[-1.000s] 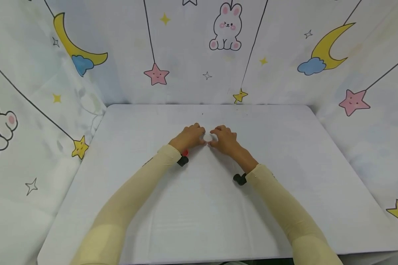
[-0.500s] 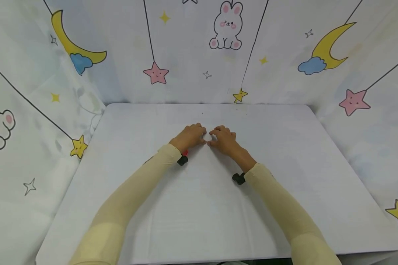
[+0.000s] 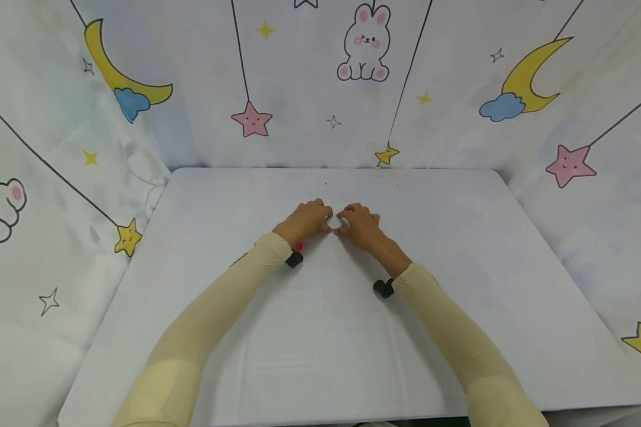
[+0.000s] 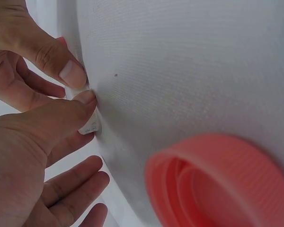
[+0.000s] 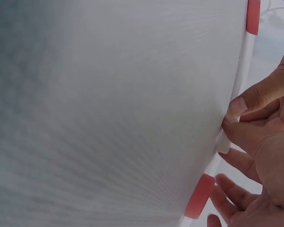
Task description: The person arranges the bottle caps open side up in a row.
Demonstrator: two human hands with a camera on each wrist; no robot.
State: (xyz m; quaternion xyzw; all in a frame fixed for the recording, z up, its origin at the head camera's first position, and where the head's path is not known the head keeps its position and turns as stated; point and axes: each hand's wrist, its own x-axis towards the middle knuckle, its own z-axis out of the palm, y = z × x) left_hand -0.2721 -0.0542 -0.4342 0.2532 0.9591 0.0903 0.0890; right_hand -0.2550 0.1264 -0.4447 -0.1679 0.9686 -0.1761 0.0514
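Both hands meet at the middle of the white table [image 3: 459,237]. My left hand [image 3: 323,219] and right hand [image 3: 345,225] pinch a small white piece [image 3: 335,223] between thumbs and fingertips, right on the tabletop. In the left wrist view the white piece [image 4: 90,126] shows between the two thumbs, the left hand [image 4: 80,111] below and the right hand [image 4: 68,75] above. The right wrist view shows the white piece [image 5: 223,142] at the fingertips of the right hand [image 5: 236,135]. What the piece is stays unclear.
A pink-red round lid [image 3: 298,247] lies on the table under my left wrist, seen large as the lid [image 4: 222,184] in the left wrist view. Black wrist cameras [image 3: 383,288] sit on both cream sleeves. Printed cloth walls [image 3: 320,89] enclose the table on three sides.
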